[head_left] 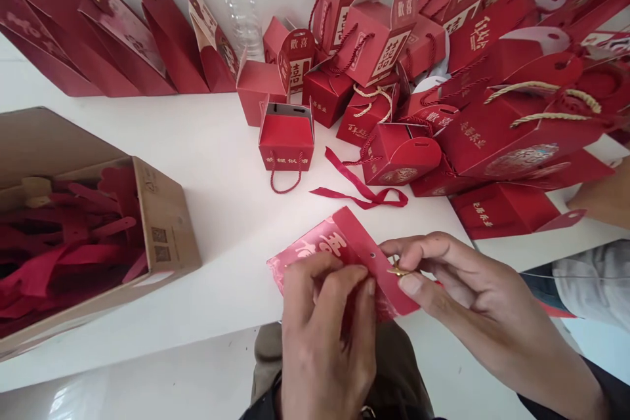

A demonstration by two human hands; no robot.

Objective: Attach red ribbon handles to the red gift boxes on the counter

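**Red card blank (344,243) pinched in both hands at the worktop's near edge**

The red card blank is a flat, folded piece of stiff paper. It is matt red with pale printed characters on its face and a small punched hole (373,254) near its upper edge. It is held just above the near edge of the worktop (221,177), tilted, with its lower part hidden behind the fingers.

The left hand (325,328) is closed on the blank, thumb and fingertips clamping its lower middle. The right hand (457,289) is close beside it. Its thumb and forefinger are shut on a small gold piece (398,270) just right of the hole, and the thumb lies against the card's right edge.

The worktop is smooth, white and faintly glossy. On it, beyond the hands, lies a loose red ribbon (361,191), satiny and curled. Behind that stands a small red box (286,138) with a thin cord loop hanging at its front.

To the right is a heap of red gift boxes (492,79), some with twisted cream rope handles (541,88). Along the white back wall leans a row of dark red paper bags (123,39), next to a clear ribbed plastic bottle (241,6). At the left sits an open brown cardboard carton (167,230) full of flat red cut-outs.
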